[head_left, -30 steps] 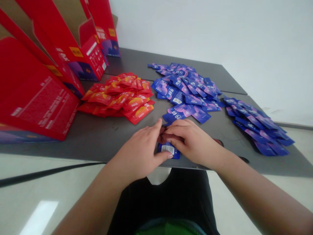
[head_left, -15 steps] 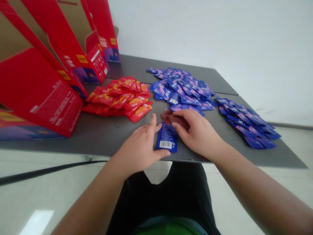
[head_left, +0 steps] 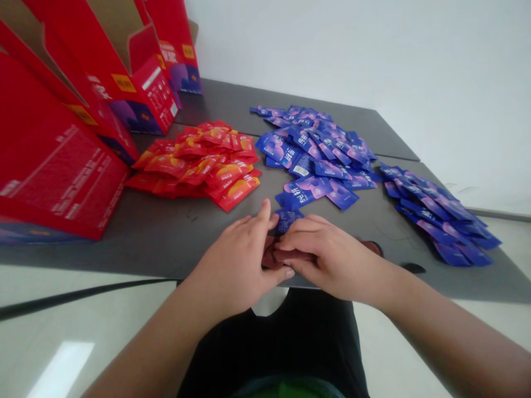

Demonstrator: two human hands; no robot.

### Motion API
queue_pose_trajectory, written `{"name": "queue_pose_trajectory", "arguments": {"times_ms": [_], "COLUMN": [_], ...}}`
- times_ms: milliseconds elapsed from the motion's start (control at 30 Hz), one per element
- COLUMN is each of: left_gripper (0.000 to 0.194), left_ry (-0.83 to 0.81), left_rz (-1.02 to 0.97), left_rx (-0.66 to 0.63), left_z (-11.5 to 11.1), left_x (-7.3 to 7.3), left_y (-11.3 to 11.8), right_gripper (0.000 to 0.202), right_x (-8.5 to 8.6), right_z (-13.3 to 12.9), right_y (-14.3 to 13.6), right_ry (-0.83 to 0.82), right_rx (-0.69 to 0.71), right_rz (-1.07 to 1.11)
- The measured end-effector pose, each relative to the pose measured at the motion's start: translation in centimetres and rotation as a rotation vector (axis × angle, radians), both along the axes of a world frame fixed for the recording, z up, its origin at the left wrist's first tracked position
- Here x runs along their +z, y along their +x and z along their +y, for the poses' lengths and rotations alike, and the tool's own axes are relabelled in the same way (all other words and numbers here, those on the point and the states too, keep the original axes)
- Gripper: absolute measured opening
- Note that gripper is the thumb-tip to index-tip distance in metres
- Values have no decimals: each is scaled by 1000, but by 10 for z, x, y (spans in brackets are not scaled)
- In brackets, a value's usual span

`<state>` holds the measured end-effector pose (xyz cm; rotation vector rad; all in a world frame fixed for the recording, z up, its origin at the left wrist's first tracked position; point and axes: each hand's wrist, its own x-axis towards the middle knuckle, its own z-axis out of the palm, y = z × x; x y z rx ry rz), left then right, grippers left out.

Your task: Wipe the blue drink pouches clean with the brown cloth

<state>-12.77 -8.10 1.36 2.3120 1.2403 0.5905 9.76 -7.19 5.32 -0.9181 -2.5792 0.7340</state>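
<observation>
A blue sachet (head_left: 287, 220) lies on the table in front of me, its printed back up; its lower part is hidden under a brown cloth (head_left: 270, 255). My right hand (head_left: 327, 251) is closed on this folded cloth and presses it onto the sachet. At the sachet's left edge rests my left hand (head_left: 236, 262), fingers stretched and thumb apart, framing the sachet and the cloth. Just beyond my fingertips spreads a loose pile of blue sachets (head_left: 315, 149). A neater, overlapping row of blue sachets (head_left: 440, 213) lies to the right.
Red and orange sachets (head_left: 203, 166) are heaped left of centre. Several open red cardboard boxes (head_left: 62, 171) stand along the left side. Behind my right wrist a brownish object (head_left: 373, 247) and a small black one (head_left: 412, 268) lie on the grey table (head_left: 166, 251). A white wall rises behind.
My right hand has moved the cloth toward me, from the sachet's top end down over its lower part. The barcode is now covered. My left hand stays beside the sachet.
</observation>
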Motion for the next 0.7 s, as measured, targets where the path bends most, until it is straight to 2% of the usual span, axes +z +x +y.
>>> {"name": "queue_pose_trajectory", "arguments": {"times_ms": [233,367,500,633,700], "left_gripper": [114,107,103,116,119], "left_ry": [-9,2,19,26,24], "left_rz": [63,50,65,61,49], "left_rx": [34,54,7,8,12], "left_z": [1,-1,-3,-3,-3], "left_x": [2,2,2,0,0], "left_y": [3,3,1,-1,-1], "right_gripper": [14,15,15,13,16], "right_x": [-6,-13,-17,-8,3], "right_z": [17,37,53,44,28], "right_y": [5,11,18,23,23], "right_ry": [64,112,203,282,238], "right_rx": [-39,-116,-223,-420,-437], "right_rz": [28,-24,-44,73,118]}}
